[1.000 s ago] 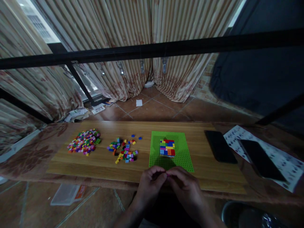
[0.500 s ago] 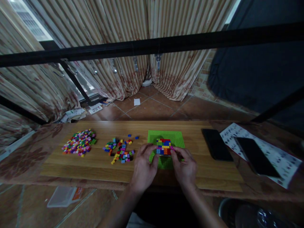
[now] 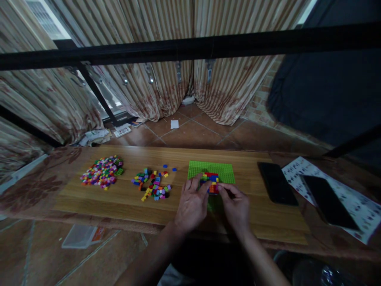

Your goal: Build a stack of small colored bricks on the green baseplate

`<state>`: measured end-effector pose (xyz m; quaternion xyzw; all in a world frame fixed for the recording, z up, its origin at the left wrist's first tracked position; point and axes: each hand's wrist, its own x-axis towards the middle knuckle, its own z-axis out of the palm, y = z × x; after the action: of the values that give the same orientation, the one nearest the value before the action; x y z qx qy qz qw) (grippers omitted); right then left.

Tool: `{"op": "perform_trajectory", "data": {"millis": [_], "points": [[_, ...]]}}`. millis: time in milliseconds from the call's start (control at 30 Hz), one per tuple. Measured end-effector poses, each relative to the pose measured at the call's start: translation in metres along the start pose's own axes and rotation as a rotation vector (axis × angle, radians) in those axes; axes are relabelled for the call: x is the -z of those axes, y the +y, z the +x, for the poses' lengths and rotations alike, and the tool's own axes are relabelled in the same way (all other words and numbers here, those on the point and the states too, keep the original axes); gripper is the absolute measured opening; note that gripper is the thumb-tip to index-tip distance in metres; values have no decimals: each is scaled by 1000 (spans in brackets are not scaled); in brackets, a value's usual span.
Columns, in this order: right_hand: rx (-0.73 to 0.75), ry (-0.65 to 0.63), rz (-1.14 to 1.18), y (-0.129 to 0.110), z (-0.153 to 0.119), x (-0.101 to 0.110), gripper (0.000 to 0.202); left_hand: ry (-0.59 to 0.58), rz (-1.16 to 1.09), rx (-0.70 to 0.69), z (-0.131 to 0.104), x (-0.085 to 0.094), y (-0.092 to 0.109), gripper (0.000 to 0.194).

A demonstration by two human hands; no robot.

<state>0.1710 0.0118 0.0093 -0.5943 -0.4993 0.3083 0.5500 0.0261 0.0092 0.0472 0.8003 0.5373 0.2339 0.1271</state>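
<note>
A multicoloured block of toy bricks [image 3: 212, 178], in red, blue, yellow and orange, sits on the green studded baseplate [image 3: 212, 167]. Wrapped about the block's left side is my left hand [image 3: 192, 202], its thumb and fingers closed and covering part of it. On the other side my right hand [image 3: 237, 204] pinches at the block's right edge. A small pink brick is between its thumb and forefinger, mostly hidden by the fingertips.
Left on the wooden board [image 3: 127, 214] lie a large pile of small bricks [image 3: 102, 171] and a looser group of bricks [image 3: 153, 186]. A black phone [image 3: 276, 182] lies at right, beside a printed sheet [image 3: 369, 218] bearing another dark device [image 3: 327, 200]. A black rail [image 3: 190, 49] crosses beyond.
My left hand has shifted right and now covers more of the brick block. The right hand stays at the block's right edge. The whole view has turned slightly.
</note>
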Motion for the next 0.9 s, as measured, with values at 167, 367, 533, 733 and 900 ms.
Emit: {"op": "perform_trajectory", "data": {"millis": [167,367,533,733,900], "points": [[-239,-3,208,-3,12,-1,25,-22,-6,1,-1,-1,-2,41],[-329,-50,168,-10,23,6,26,-21,-30,1,-2,-5,-5,43],[-317,-65,86,-13,23,8,27,-46,-25,11,-3,-7,-6,44],[-382,-116,90,-18,31,9,30,-60,-28,7,-3,-11,-8,44],[-406,-176,42,-15,38,14,30,-52,-30,-1,-3,-16,-11,45]]}}
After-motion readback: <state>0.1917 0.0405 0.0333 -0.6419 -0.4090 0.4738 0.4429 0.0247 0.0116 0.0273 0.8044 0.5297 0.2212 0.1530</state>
